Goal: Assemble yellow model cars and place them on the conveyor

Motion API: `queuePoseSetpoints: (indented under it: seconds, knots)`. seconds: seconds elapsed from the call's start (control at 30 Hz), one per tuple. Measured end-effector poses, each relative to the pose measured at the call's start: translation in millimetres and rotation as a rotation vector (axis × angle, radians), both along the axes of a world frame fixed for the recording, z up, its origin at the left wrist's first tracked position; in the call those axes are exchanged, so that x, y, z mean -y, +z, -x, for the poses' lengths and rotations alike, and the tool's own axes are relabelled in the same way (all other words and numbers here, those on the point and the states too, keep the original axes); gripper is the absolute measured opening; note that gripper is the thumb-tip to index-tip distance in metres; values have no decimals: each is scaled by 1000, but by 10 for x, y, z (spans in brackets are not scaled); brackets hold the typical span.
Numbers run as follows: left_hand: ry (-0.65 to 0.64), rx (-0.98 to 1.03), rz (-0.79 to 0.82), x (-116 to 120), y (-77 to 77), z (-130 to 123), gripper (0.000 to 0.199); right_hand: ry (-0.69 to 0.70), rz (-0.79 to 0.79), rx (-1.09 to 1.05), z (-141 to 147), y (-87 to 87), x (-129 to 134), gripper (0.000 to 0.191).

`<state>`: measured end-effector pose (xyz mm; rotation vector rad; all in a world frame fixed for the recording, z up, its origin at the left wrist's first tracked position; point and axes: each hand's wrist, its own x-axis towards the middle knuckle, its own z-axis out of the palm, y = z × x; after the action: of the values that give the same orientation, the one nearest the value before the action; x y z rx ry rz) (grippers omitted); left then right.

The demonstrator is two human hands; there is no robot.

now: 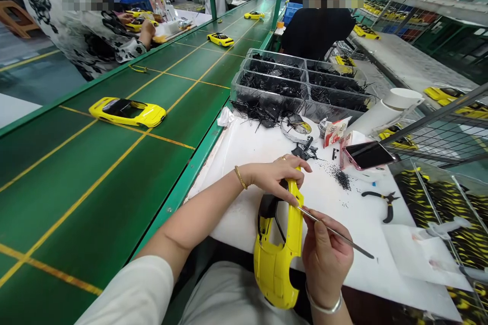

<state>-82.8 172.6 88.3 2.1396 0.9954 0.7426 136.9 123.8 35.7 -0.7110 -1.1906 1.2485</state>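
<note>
A yellow model car body (pixel 280 264) with a black part in its cabin is tilted on its side at the table's front edge. My left hand (pixel 280 175) grips its far end, fingers over the top. Between the fingers of my right hand (pixel 330 249) is a pair of metal tweezers (pixel 346 239), slanting up to the left. Their tip meets the yellow side of the body close to my left fingers; whether it holds a small part is hidden. A pile of tiny black pieces (pixel 341 179) lies on the white tabletop beyond my right hand.
To my left runs a green conveyor belt (pixel 114 177) carrying yellow car bodies (pixel 127 111). Clear bins of black parts (pixel 301 81) stand at the back. Cutting pliers (pixel 383 202), a phone (pixel 369 155), a tape roll (pixel 299 127) and a white flask (pixel 385 109) lie about. Co-workers sit beyond.
</note>
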Motion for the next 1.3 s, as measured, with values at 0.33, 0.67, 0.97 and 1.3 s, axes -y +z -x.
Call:
queuePoseSetpoints:
  seconds: [0.33,0.67,0.97,1.3]
  knots:
    - [0,-149,230,-78,149,-65,33,-217,-450,912,-862,277,-387,16]
    - [-17,-159,216,-28,154,-18,43,-212,-758,1631,-1225,-206,-716,42]
    - [-87,-70,101,-25,38,67,31,-158,-516,1317,-991,70,-640,61]
    - [-59,-42,230,8,155,66,26,391,318,472,139,400,-367,56]
